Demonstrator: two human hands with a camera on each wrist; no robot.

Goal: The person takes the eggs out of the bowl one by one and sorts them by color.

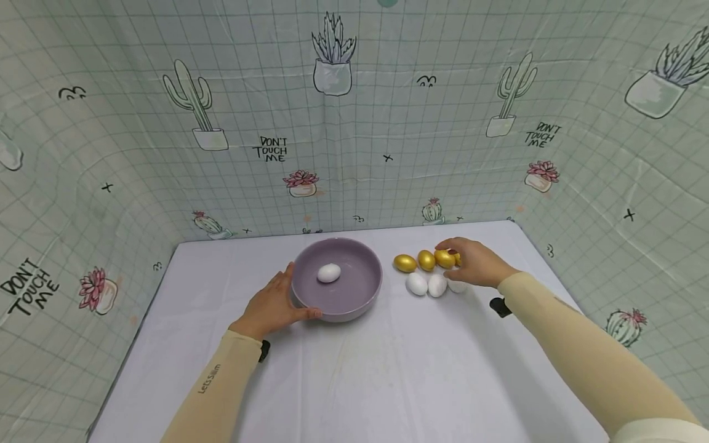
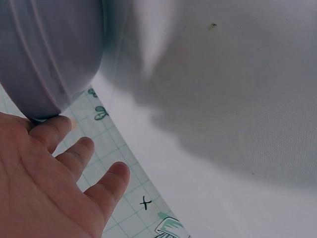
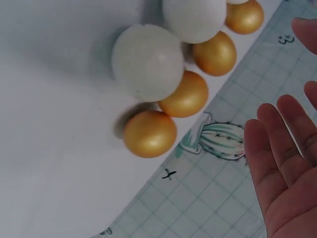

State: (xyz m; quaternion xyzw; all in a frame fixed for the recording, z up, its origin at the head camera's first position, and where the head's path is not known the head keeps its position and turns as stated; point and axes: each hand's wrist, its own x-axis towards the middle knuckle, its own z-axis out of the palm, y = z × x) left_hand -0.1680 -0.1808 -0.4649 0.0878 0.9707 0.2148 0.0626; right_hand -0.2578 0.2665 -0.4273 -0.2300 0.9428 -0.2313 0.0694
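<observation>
A purple bowl (image 1: 360, 289) stands left of the table's middle with one white egg (image 1: 329, 273) inside. My left hand (image 1: 272, 306) rests against the bowl's left side, thumb along the front and fingers at the rim. In the left wrist view its fingers (image 2: 110, 186) are spread and loosely bent beside the bowl (image 2: 59, 44). To the right lies a row of several golden eggs (image 1: 405, 263), with three white eggs (image 1: 416, 284) in front. Over the right end of these rows reaches my right hand (image 1: 475, 263), partly hiding the eggs there. The right wrist view shows its fingers apart, holding nothing.
A white cloth (image 1: 354, 381) covers the table. Behind and at both sides hangs a grid-patterned curtain (image 1: 365, 123) printed with cacti and lettering, close behind the bowl and eggs. The table's back edge runs just beyond the golden eggs (image 3: 150, 134).
</observation>
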